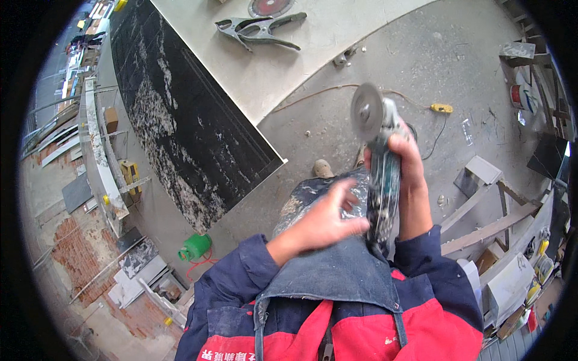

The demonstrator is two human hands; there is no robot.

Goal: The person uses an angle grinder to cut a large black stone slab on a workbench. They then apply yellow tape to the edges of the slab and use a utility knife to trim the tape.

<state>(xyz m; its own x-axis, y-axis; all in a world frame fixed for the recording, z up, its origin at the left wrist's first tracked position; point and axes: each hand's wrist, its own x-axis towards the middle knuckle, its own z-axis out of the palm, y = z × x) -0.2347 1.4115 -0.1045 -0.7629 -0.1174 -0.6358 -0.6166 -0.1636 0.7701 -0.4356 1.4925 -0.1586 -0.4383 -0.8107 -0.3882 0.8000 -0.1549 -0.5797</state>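
An angle grinder (383, 177) with a round cutting disc (366, 112) is held up in front of my body by my right hand (411, 174), disc end pointing away from me. The fingers wrap around its dark green, dusty body, thumb near the head. Beside its rear end is my left hand (322, 219), fingers loosely spread and slightly blurred, with nothing seen in it. Ahead and to the left lies a black dusty slab (180, 114) next to a pale slab (241, 78). On the pale slab rest a spring clamp (262, 30) and another disc (271, 6).
A yellow power socket (442, 108) and its cord lie on the concrete floor (337, 132). A green gas cylinder (195, 246) stands at the lower left. Racks with slab offcuts (484, 170) fill the right side; a red and white bucket (521, 97) sits beyond.
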